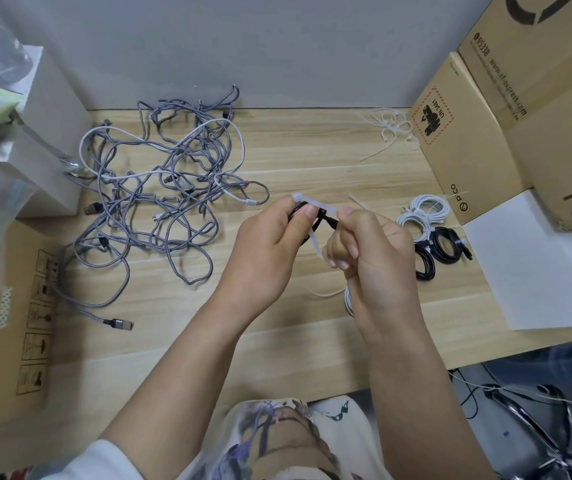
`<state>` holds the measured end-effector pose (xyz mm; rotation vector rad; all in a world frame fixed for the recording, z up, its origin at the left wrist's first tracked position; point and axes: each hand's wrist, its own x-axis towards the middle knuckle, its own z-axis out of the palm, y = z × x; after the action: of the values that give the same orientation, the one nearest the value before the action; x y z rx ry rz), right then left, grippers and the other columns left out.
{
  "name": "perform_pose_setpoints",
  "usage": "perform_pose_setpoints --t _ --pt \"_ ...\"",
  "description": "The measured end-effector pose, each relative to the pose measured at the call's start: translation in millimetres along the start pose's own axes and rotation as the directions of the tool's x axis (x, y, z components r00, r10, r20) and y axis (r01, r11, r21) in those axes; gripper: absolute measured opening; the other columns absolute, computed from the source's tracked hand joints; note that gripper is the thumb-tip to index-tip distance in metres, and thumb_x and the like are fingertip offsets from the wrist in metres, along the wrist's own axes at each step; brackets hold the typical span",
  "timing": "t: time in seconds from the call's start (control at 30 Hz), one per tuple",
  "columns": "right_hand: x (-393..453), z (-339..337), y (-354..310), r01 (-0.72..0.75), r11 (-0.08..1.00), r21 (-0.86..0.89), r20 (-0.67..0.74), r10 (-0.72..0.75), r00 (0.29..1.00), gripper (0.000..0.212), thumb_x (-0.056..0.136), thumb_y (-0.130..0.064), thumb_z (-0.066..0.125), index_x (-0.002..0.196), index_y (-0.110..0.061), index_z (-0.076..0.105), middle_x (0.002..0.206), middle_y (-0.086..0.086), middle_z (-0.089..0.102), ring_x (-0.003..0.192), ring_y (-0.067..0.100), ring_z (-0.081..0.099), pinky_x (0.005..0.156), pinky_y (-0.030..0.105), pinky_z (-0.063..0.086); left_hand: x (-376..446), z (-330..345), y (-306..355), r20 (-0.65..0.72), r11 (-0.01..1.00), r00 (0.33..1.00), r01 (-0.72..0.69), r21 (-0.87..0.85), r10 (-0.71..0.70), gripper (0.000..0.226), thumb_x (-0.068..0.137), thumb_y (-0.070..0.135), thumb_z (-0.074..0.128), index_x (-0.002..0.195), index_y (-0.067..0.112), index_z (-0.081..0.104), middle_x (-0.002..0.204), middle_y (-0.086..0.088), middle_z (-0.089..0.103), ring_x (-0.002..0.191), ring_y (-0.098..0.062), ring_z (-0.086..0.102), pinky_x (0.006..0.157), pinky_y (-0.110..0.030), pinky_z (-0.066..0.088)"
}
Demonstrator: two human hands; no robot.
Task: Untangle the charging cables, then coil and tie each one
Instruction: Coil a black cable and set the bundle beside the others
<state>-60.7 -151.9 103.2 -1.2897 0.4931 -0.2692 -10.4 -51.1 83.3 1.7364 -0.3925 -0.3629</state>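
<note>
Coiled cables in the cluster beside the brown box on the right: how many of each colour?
White coiled cables: 2
Black coiled cables: 2
Total: 4

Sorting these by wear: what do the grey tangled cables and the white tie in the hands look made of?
Grey tangled cables: probably braided fabric sleeve, matte; a woven fleck pattern shows. White tie: likely smooth plastic; a thin flat translucent strip.
</note>
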Motion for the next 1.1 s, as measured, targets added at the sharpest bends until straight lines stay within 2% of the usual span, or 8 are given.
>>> perform_pose_setpoints --t 0.17,0.4,0.47,0.53,0.63,0.83,0.97,1.1 --pt "0 4 4 -0.017 0.999 -0.028 0.007 0.018 1.000 0.046 0.079 -0.020 0.051 0.036 -0.023 0.037 0.039 -0.008 0.031 0.044 0.011 0.029 0.053 0.026 0.029 -2 1 -2 -0.030 0.972 0.995 -0.083 0.219 0.092 0.014 0.098 0.026 0.047 0.086 0.028 0.053 0.054 0.012 0.044 0.055 -0.010 0.040 0.052 -0.024 0.032" --pt "7 -8 7 -0.079 0.966 -0.245 0.001 0.082 0.997 0.042 0.090 -0.012 0.057 0.048 -0.012 0.052 0.048 -0.001 0.045 0.045 0.009 0.038 0.052 0.022 0.034 2 -15 -11 0.249 0.859 0.960 -0.235 0.456 0.130 0.024 0.097 0.042 0.039 0.074 0.037 0.039 0.061 0.013 0.046 0.060 -0.009 0.044 0.058 -0.032 0.027" --pt "8 -13 5 -0.039 0.950 -0.309 0.012 0.044 0.999 0.022 0.087 -0.011 0.063 0.065 -0.013 0.060 0.058 0.002 0.049 0.049 0.007 0.042 0.051 0.017 0.037 4 -20 -14 0.319 0.864 0.939 -0.267 0.428 0.132 0.027 0.093 0.051 0.033 0.083 0.034 0.051 0.070 0.011 0.057 0.068 -0.007 0.052 0.063 -0.031 0.038" --pt "9 -16 1 -0.051 0.947 -0.319 0.062 0.075 0.995 0.003 0.085 -0.012 0.065 0.084 -0.014 0.063 0.072 0.005 0.054 0.062 0.008 0.052 0.059 0.015 0.042 4 -22 -14 0.378 0.896 0.917 -0.267 0.355 0.124 0.030 0.093 0.047 0.033 0.095 0.030 0.058 0.074 0.022 0.057 0.074 0.004 0.053 0.068 -0.016 0.041" --pt "12 -17 1 -0.135 0.968 -0.212 0.164 0.171 0.972 0.005 0.086 -0.009 0.062 0.082 -0.010 0.066 0.078 0.002 0.064 0.067 0.009 0.063 0.064 0.022 0.051 2 -17 -11 0.436 0.929 0.891 -0.262 0.261 0.129 0.034 0.094 0.035 0.035 0.104 0.016 0.061 0.076 0.028 0.053 0.072 0.013 0.051 0.067 -0.005 0.037" --pt "23 -19 11 -0.304 0.952 0.044 0.217 0.288 0.933 0.008 0.065 -0.021 0.069 0.062 -0.016 0.063 0.067 -0.001 0.060 0.058 0.015 0.058 0.062 0.033 0.050 1 -16 -16 0.422 0.948 0.899 -0.225 0.226 0.113 0.048 0.091 0.051 0.034 0.096 0.012 0.062 0.078 0.009 0.064 0.075 -0.008 0.059 0.075 -0.030 0.049" --pt "37 -21 26 -0.416 0.898 0.146 0.092 0.406 0.909 0.012 0.080 -0.019 0.061 0.073 -0.012 0.054 0.068 -0.002 0.057 0.049 0.009 0.055 0.047 0.021 0.047 -7 -9 -12 0.447 0.954 0.866 -0.288 0.077 0.225 0.048 0.092 0.052 0.035 0.080 0.009 0.054 0.065 0.016 0.048 0.062 -0.002 0.043 0.060 -0.015 0.035" --pt "53 -27 45 -0.446 0.852 0.276 -0.054 0.477 0.877 0.018 0.096 -0.015 0.050 0.079 -0.009 0.052 0.070 0.001 0.053 0.042 0.005 0.055 0.042 0.014 0.043 -11 -5 -10 0.441 0.965 0.861 -0.258 -0.051 0.254 0.043 0.091 0.059 0.030 0.071 0.024 0.047 0.068 0.013 0.046 0.064 -0.004 0.041 0.060 -0.016 0.035"
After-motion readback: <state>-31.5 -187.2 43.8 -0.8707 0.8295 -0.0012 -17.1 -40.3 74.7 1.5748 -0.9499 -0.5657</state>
